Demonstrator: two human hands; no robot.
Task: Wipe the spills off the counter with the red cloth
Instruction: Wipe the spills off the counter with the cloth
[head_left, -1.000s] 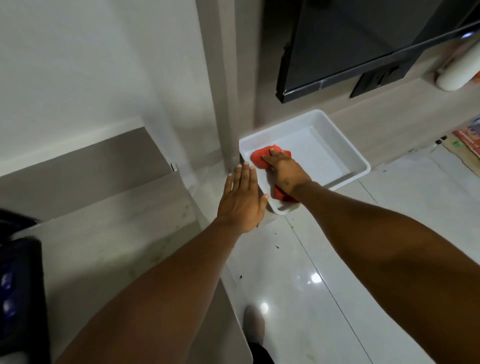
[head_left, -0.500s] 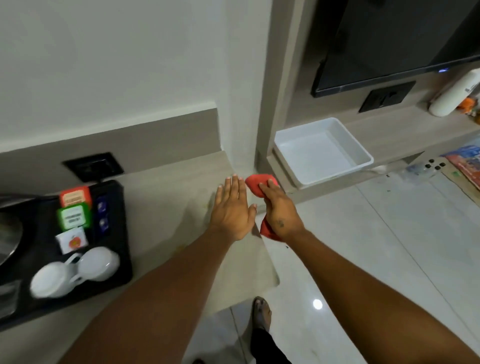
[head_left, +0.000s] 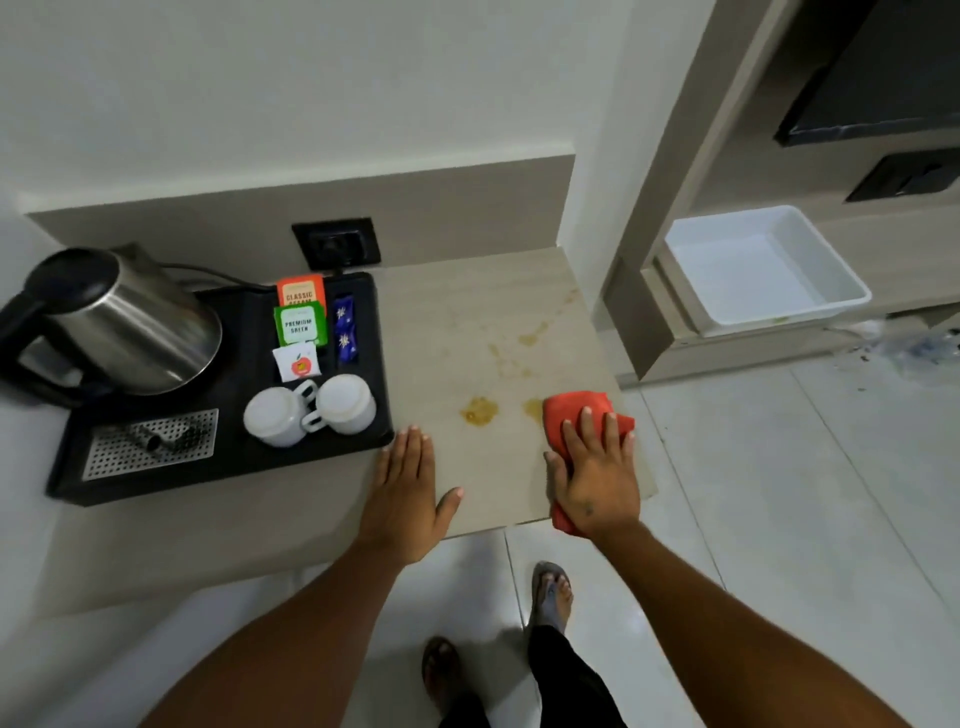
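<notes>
Two hands: both lie on the counter (head_left: 514, 312), seen from the single head view.
Right hand (head_left: 597, 478): palm down on the red cloth (head_left: 574, 413), fingers spread and pressing it flat rather than curled around it.
Red cloth: at the counter's right front corner, bunched, its far part showing beyond the fingertips and a bit sticking out under the wrist.
Left hand (head_left: 408, 499): open and flat on the bare counter near the front edge, fingers together, thumb out, holding nothing.
Spills: one yellow-brown blotch (head_left: 479, 410) sits between the hands; a second (head_left: 534, 408) touches the cloth's left edge; fainter streaks (head_left: 532, 335) run toward the back right.
Black tray (head_left: 228, 457): left of the hands, carrying a steel kettle (head_left: 130, 325), two white cups (head_left: 311, 410) upside down, tea packets (head_left: 300, 325).
White tub (head_left: 763, 270): on a lower shelf to the right, well apart.
</notes>
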